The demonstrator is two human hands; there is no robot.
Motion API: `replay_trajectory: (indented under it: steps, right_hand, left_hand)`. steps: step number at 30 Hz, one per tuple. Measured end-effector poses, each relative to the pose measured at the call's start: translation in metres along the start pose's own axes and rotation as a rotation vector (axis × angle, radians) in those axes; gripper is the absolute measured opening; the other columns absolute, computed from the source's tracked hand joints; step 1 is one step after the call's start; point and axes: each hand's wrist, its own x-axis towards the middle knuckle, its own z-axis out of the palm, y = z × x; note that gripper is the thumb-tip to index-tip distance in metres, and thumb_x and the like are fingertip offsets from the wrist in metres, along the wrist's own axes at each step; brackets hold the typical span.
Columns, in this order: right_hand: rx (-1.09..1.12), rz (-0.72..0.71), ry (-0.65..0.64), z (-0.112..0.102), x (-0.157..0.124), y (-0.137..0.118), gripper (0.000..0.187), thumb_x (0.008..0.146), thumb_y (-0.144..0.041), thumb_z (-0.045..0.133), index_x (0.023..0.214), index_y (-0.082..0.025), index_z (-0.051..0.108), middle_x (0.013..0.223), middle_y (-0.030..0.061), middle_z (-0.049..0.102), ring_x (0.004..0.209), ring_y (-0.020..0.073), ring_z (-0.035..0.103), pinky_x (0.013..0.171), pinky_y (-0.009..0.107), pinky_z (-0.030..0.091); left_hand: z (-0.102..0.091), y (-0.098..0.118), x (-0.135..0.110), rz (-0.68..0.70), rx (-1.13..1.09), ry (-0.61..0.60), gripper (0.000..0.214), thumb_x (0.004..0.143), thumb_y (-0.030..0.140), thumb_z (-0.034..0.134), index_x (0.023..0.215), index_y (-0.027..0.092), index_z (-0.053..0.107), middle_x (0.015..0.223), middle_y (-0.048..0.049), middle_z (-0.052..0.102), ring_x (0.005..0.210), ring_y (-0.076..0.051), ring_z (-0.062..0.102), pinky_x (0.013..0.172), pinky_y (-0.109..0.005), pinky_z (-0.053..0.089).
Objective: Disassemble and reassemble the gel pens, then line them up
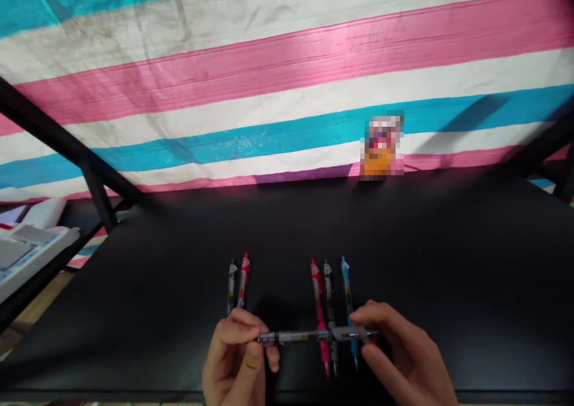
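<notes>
The left hand (237,358) is clamped on the dark end of a clear-barrelled pen (298,336), pinching it between thumb and forefinger, the other fingers curled beneath. The pen is held nearly level above the front part of the table (426,238); its barrel is see-through with dark contents and a small brownish mark, leading into a grey grip and a fine point aimed right. At that point, the right hand (408,352) has thumb and forefinger spread to either side of the grip; whether they touch it cannot be told. Both hands come in from the bottom edge, palms turned toward each other. Beneath the held pen lie a pinkish-red pen (315,280) and a black pen with a grey grip (328,279), close together and partly crossed by it, with a blue pen (347,283) just right of them, close to the right forefinger. Beyond the left hand, which hides their near ends, lie a slim black pen (231,287) and a bright red pen (243,279). At the table's back edge stands a pixelated object (380,152), before a striped sheet (251,110). Dark frame bars (58,128) rise at the left, past which sits a white device (38,253).
</notes>
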Motion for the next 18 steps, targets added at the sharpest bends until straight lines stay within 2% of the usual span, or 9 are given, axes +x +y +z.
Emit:
replay_trajectory:
  steps: [2,4,6,8,10,12,15,18]
  right_hand:
    - [0.012,-0.020,-0.085,0.000,0.002,-0.002,0.033,0.105,-0.044,0.056,0.083,-0.023,0.070,0.073,0.0017,0.063,0.060,0.0165,0.054,0.058,0.027,0.042]
    - [0.021,-0.012,-0.131,0.000,0.004,-0.003,0.045,0.108,-0.042,0.051,0.069,-0.022,0.058,0.065,0.0001,0.055,0.057,0.0155,0.050,0.055,0.026,0.038]
    - [0.039,0.014,-0.075,0.001,0.003,-0.002,0.041,0.105,-0.044,0.056,0.070,-0.022,0.057,0.066,-0.0004,0.054,0.058,0.0156,0.048,0.056,0.027,0.038]
    - [0.057,0.043,0.001,0.002,0.001,0.000,0.030,0.101,-0.048,0.064,0.083,-0.023,0.068,0.069,-0.0002,0.058,0.060,0.0168,0.050,0.060,0.028,0.040]
    - [0.083,0.074,0.014,0.003,-0.001,0.000,0.030,0.100,-0.052,0.064,0.096,-0.024,0.074,0.071,0.0002,0.062,0.062,0.0176,0.053,0.061,0.028,0.040]
    - [0.116,0.103,-0.020,0.003,-0.001,-0.001,0.036,0.102,-0.053,0.059,0.087,-0.024,0.074,0.066,-0.0004,0.060,0.060,0.0168,0.052,0.059,0.028,0.038]
    - [0.144,0.145,-0.019,0.003,0.002,-0.006,0.045,0.104,-0.051,0.059,0.069,-0.023,0.065,0.061,-0.0014,0.057,0.057,0.0143,0.050,0.058,0.027,0.037]
    - [0.210,0.196,0.045,0.003,0.002,-0.010,0.034,0.097,-0.051,0.070,0.077,-0.024,0.072,0.069,-0.0013,0.062,0.064,0.0143,0.057,0.063,0.024,0.043]
  left_hand:
    - [0.000,-0.001,0.001,0.006,0.005,-0.005,0.003,0.092,0.025,0.078,0.093,0.022,0.079,0.079,-0.0005,0.062,0.057,-0.011,0.065,0.048,-0.018,0.055]
    - [0.000,-0.001,0.001,0.012,0.010,-0.018,0.003,0.093,0.024,0.077,0.094,0.023,0.079,0.079,-0.0003,0.062,0.057,-0.011,0.065,0.048,-0.018,0.055]
    - [-0.001,-0.001,0.001,0.013,0.010,-0.024,0.003,0.093,0.024,0.077,0.094,0.023,0.079,0.080,-0.0002,0.062,0.057,-0.011,0.065,0.048,-0.018,0.055]
    - [0.000,0.000,0.000,0.017,0.010,-0.016,0.003,0.093,0.025,0.077,0.094,0.023,0.078,0.080,0.0000,0.062,0.057,-0.010,0.065,0.048,-0.017,0.055]
    - [0.000,0.000,-0.001,0.022,0.011,-0.005,0.003,0.093,0.025,0.078,0.094,0.023,0.079,0.080,-0.0001,0.062,0.057,-0.010,0.065,0.048,-0.017,0.055]
    - [0.001,0.000,-0.001,0.021,0.012,0.004,0.004,0.091,0.026,0.079,0.093,0.023,0.079,0.078,-0.0002,0.062,0.056,-0.010,0.064,0.047,-0.018,0.055]
    - [0.002,0.000,-0.002,0.009,0.016,0.017,0.004,0.091,0.026,0.080,0.092,0.023,0.079,0.078,0.0000,0.061,0.055,-0.011,0.064,0.047,-0.019,0.055]
    - [0.002,-0.001,-0.002,0.005,0.022,0.030,0.004,0.091,0.026,0.080,0.093,0.023,0.079,0.079,0.0002,0.061,0.056,-0.010,0.065,0.047,-0.018,0.054]
